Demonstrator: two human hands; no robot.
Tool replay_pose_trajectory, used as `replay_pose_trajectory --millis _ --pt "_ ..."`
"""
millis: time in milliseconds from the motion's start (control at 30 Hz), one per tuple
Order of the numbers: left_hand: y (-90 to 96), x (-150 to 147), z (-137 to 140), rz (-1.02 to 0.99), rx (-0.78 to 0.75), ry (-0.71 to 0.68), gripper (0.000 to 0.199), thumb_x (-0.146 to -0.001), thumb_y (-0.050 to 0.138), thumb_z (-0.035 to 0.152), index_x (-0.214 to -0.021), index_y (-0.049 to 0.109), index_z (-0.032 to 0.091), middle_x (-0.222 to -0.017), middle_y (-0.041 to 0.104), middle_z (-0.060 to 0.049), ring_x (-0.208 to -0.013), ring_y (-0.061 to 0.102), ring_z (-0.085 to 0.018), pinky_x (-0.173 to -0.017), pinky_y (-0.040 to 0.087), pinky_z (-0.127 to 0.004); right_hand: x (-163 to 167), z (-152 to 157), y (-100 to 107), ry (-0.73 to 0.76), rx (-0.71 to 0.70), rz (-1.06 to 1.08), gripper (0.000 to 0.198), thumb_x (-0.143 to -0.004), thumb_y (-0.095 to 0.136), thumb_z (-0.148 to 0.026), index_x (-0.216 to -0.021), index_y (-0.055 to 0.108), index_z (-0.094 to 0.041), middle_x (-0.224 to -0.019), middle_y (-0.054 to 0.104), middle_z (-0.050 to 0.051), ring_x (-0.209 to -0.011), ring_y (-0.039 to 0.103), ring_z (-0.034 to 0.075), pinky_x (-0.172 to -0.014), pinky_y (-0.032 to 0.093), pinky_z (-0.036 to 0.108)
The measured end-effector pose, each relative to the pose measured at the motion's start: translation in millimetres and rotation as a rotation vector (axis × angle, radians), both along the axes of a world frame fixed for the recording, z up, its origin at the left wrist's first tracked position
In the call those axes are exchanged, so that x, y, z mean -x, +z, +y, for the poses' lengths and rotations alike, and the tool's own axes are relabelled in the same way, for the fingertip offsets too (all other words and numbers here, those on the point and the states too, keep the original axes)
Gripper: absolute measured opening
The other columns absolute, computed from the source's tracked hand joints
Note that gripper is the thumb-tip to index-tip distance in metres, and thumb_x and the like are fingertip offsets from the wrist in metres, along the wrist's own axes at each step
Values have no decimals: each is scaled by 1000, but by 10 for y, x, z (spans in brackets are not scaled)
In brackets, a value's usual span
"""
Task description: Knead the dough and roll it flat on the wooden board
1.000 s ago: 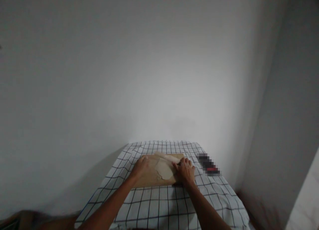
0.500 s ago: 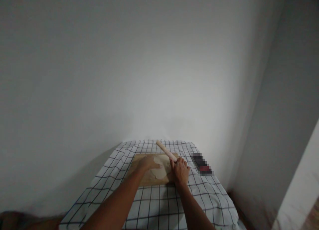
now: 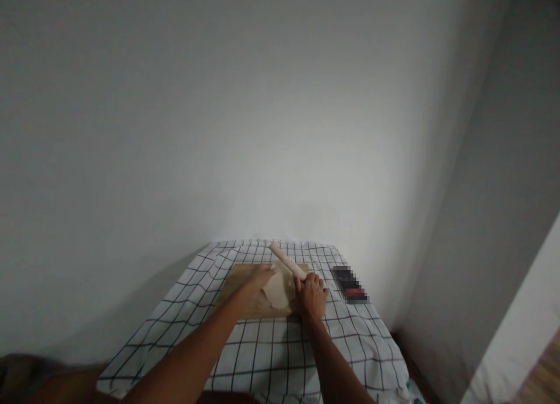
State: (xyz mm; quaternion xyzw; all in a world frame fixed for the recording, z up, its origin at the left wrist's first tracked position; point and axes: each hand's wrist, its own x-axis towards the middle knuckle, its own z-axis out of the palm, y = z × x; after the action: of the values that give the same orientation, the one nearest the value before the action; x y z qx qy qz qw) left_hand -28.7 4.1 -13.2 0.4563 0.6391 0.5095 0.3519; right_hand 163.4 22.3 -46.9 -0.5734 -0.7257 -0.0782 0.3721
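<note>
A wooden board lies on a table covered with a black-and-white checked cloth. A thin, pale sheet of dough rests on the board. My right hand grips one end of a wooden rolling pin, which points up and to the left, raised off the dough. My left hand presses flat on the left edge of the dough, fingers spread.
A small dark object with a red band, blurred out, lies on the cloth to the right of the board. A plain white wall stands right behind the table, and another wall closes in on the right.
The rolling pin lay flat across the dough under both hands. My right hand has since lifted it by one end, and my left hand has moved onto the dough.
</note>
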Motion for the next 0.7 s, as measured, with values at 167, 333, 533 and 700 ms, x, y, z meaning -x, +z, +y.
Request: replay_pose_trajectory --millis 167,333,533,700 --pt "95 531 -302 -57 -27 143 37 -76 60 46 -91 67 12 -69 68 -5 -61 63 -19 -54 48 -28 -12 -8 -15 -12 -9 12 48 -103 34 -57 -97 59 -17 -96 65 13 -98 60 29 -78 38 38" --pt "1028 1037 -524 608 -104 336 42 -88 47 44 -100 73 13 -80 74 -7 -77 68 -23 -66 50 -29 -22 -5 -20 -10 -1 21 47 -102 35 -57 -97 59 -17 -96 65 12 -96 60 28 -77 37 37" --pt "1308 524 -673 904 -430 345 47 -98 37 38 -135 62 22 -128 70 -6 -115 65 -21 -96 49 -30 -36 -29 5 -9 19 31 46 -103 35 -57 -99 59 -17 -98 66 12 -97 60 28 -77 36 37" --pt "114 -144 -736 1218 -229 -149 44 -97 41 33 -135 62 25 -141 61 -6 -131 56 -26 -108 45 -41 -31 -10 -2 -16 34 78 48 -103 33 -58 -98 58 -17 -97 67 12 -96 61 28 -74 35 35"
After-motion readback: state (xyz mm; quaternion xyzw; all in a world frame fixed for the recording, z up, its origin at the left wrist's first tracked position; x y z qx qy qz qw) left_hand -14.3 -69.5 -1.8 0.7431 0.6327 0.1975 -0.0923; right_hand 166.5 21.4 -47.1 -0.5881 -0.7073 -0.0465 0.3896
